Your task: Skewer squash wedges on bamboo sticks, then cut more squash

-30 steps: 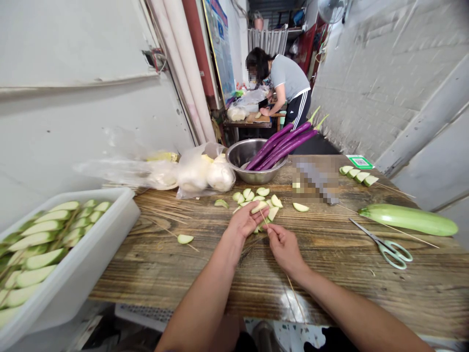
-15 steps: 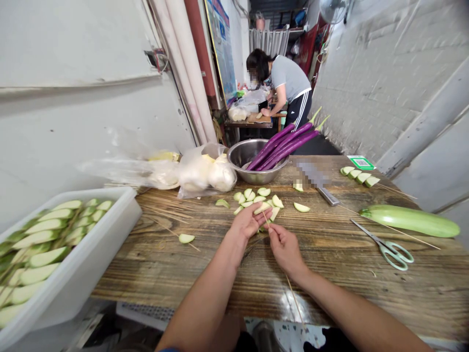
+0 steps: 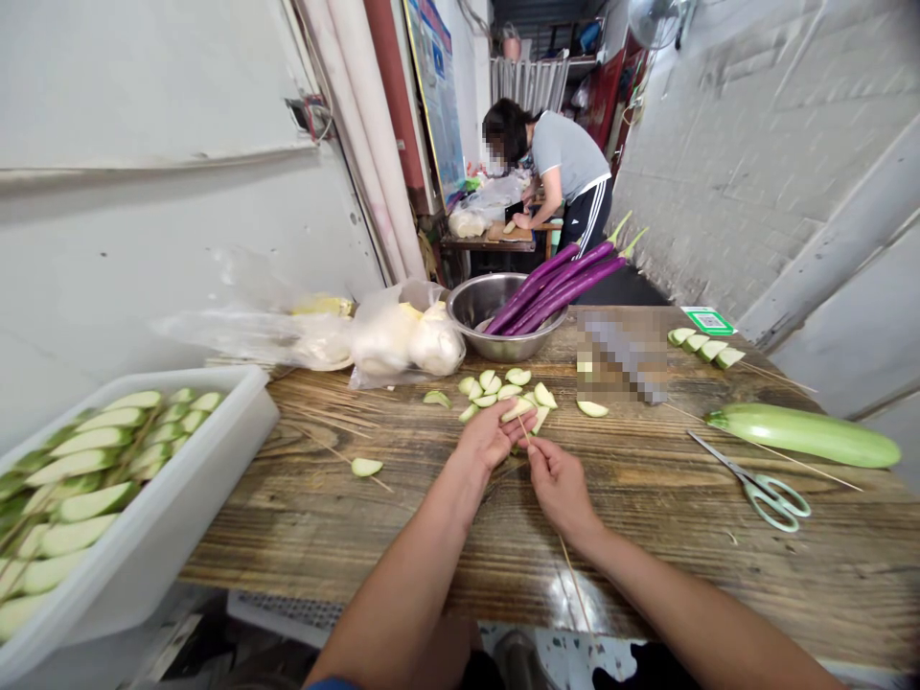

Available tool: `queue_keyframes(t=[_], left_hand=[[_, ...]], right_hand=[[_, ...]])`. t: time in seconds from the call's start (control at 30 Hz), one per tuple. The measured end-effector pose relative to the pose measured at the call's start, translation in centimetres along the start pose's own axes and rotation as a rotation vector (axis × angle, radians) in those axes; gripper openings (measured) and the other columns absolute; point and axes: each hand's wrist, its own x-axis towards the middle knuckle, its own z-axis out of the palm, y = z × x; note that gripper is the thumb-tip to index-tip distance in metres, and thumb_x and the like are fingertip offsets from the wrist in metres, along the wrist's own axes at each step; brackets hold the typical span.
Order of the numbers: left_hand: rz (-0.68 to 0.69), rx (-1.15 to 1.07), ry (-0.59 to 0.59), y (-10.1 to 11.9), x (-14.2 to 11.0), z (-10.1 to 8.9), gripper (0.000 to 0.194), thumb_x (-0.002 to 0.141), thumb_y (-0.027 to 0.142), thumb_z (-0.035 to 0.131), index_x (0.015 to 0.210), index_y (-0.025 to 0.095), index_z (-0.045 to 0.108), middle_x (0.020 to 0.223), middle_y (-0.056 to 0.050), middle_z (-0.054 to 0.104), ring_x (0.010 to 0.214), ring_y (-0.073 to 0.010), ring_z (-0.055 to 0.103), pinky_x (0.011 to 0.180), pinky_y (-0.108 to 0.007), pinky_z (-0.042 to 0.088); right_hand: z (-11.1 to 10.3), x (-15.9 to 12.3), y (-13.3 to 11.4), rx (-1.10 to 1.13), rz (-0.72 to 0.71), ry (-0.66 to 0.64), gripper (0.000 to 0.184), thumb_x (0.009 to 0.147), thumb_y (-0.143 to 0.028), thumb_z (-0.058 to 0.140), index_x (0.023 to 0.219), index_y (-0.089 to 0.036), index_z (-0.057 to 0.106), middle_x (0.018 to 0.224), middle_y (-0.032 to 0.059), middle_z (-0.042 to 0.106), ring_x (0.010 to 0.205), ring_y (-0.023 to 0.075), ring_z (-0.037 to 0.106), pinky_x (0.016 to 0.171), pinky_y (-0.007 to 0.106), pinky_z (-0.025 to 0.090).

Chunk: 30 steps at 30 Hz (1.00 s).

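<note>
Palm up, my left hand (image 3: 490,433) holds a pale green-edged zucchini slice (image 3: 516,410) in its curled fingers. My right hand (image 3: 559,481) pinches a thin wooden skewer (image 3: 575,580), whose front end meets the slice; how deep it goes in I cannot tell. The skewer's long tail runs back under my right wrist towards the table's front edge. Just beyond my left hand lies a loose heap of zucchini slices (image 3: 492,381). One more slice (image 3: 592,409) rests to the right of the heap.
At left, a white bin (image 3: 248,393) holds skewered slices. Bare skewers (image 3: 337,407) lie beside it. Behind are bagged white items (image 3: 409,340) and a steel bowl (image 3: 467,331) of eggplants (image 3: 553,287). Rightward lie a blurred knife (image 3: 622,359), scissors (image 3: 754,479) and a whole zucchini (image 3: 805,436). A person (image 3: 571,153) bends over another table.
Almost nothing differs. Both hands keep their places, with the slice and skewer tip shifted very slightly.
</note>
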Motion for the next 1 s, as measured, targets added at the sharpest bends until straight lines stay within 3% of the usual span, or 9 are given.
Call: queue_keyframes(t=[0.23,0.47,0.6,0.7,0.83,0.9,1.0], left_hand=[[-0.016,0.058,-0.025,-0.4,0.0,0.1,0.006,0.077,0.008,0.052,0.082,0.008,0.054,0.074,-0.013,0.065,0.066,-0.0185,0.065,0.054,-0.024,0.053],[-0.022,0.091,-0.047,-0.8,-0.4,0.4,0.005,0.077,0.010,0.053,0.080,0.008,0.056,0.071,-0.012,0.065,0.065,-0.0181,0.065,0.055,-0.026,0.053],[0.084,0.161,-0.080,-1.6,-0.6,0.5,0.005,0.073,0.008,0.056,0.078,0.009,0.058,0.068,-0.009,0.065,0.062,-0.0169,0.064,0.050,-0.021,0.050],[0.179,0.112,-0.091,-1.3,-0.6,0.4,0.006,0.073,0.009,0.058,0.078,0.009,0.058,0.073,-0.009,0.065,0.066,-0.0176,0.065,0.059,-0.026,0.053],[0.262,-0.027,-0.028,0.2,-0.5,-0.1,0.006,0.073,0.006,0.057,0.077,0.011,0.055,0.074,-0.007,0.064,0.071,-0.0188,0.065,0.074,-0.036,0.052],[0.285,-0.035,-0.012,0.6,-0.5,-0.2,0.007,0.073,0.006,0.057,0.077,0.011,0.055,0.072,-0.006,0.064,0.071,-0.0191,0.065,0.076,-0.037,0.052],[0.287,-0.009,-0.022,0.2,-0.6,0.0,0.008,0.071,0.007,0.060,0.076,0.011,0.055,0.073,-0.007,0.064,0.071,-0.0197,0.065,0.073,-0.036,0.052]], right_hand=[[-0.2,0.5,0.1,-0.028,-0.003,0.012,0.027,0.083,-0.029,0.040,0.082,-0.016,0.064,0.069,0.0037,0.064,0.069,0.0167,0.058,0.066,0.026,0.044],[-0.2,0.6,0.7,-0.107,0.007,0.014,0.029,0.083,-0.031,0.039,0.075,-0.016,0.062,0.063,0.0026,0.061,0.058,0.0137,0.053,0.059,0.023,0.040],[-0.5,1.3,1.1,-0.096,0.042,0.034,0.030,0.082,-0.035,0.040,0.072,-0.016,0.060,0.057,0.0003,0.057,0.050,0.0116,0.046,0.050,0.021,0.035],[-0.7,1.8,1.0,-0.048,0.045,0.027,0.030,0.082,-0.038,0.041,0.071,-0.016,0.059,0.051,-0.0012,0.053,0.048,0.0110,0.044,0.046,0.020,0.032],[-0.7,1.8,0.2,-0.054,-0.008,-0.091,0.029,0.082,-0.035,0.041,0.068,-0.016,0.058,0.045,-0.0036,0.048,0.045,0.0102,0.042,0.045,0.020,0.031],[-0.7,1.5,-0.1,-0.076,-0.045,-0.126,0.028,0.083,-0.032,0.039,0.069,-0.017,0.059,0.048,-0.0030,0.050,0.047,0.0102,0.044,0.047,0.020,0.031],[-0.8,1.4,-0.2,-0.137,-0.072,-0.077,0.027,0.082,-0.029,0.039,0.069,-0.017,0.059,0.054,-0.0014,0.054,0.050,0.0106,0.046,0.051,0.020,0.033]])
